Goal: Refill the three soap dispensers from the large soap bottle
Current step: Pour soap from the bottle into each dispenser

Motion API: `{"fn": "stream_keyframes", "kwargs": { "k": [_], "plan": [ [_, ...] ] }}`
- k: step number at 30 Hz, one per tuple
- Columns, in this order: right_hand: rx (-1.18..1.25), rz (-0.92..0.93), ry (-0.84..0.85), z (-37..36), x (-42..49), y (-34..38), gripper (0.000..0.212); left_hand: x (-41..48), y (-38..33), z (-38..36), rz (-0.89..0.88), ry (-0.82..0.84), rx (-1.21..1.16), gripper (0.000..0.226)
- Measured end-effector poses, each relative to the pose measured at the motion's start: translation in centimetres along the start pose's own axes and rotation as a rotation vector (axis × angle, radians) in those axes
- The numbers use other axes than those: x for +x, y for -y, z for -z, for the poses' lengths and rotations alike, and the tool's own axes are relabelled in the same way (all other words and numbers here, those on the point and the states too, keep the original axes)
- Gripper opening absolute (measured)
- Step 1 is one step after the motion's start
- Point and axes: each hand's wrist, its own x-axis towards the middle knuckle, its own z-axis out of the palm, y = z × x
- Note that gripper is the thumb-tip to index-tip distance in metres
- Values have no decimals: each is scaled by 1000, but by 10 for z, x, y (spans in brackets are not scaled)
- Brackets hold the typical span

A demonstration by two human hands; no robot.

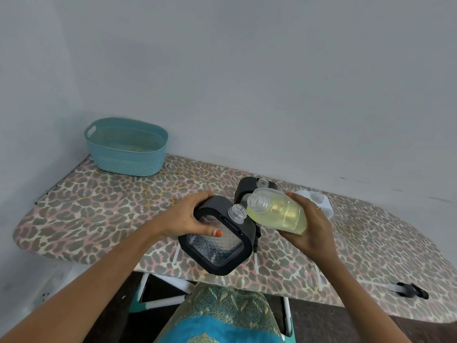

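Observation:
My left hand [195, 216] grips a black-framed soap dispenser [217, 243] with a clear textured body, tilted above the board's front edge, its open threaded neck [237, 212] pointing up to the right. My right hand [310, 226] holds the large clear soap bottle [279, 212], partly full of yellow soap, tipped on its side with its open mouth [257, 201] just above and right of the dispenser's neck. A second black dispenser [249, 186] with an open neck stands behind them. A white dispenser [319, 198] sits behind my right hand, mostly hidden.
The work surface is an ironing board [99, 209] with a leopard-print cover, set against a grey wall. A teal plastic basket [126, 147] stands at its far left corner. White pump tubes [256, 263] lie on the cover near the front edge.

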Motion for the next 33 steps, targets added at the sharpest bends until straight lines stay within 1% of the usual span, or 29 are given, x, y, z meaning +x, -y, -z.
{"fn": "stream_keyframes", "kwargs": {
  "k": [5, 14, 20, 24, 29, 33],
  "plan": [
    [-112, 66, 2, 1, 3, -5, 64, 0, -2, 0, 0, 26, -28, 76],
    [-158, 133, 23, 2, 7, -13, 62, 3, -2, -3, 12, 40, -16, 74],
    [-202, 200, 17, 7, 12, -14, 62, 5, -3, -4, 22, 35, 9, 66],
    [-225, 218, 30, 9, 15, -15, 61, 7, -3, -6, 27, 12, 25, 53],
    [-259, 236, 34, 11, 16, -17, 61, 8, -2, -7, 48, 1, 21, 55],
    [-309, 257, 29, 14, 19, -16, 60, 9, -1, -7, 49, -7, 20, 46]
  ]
}}
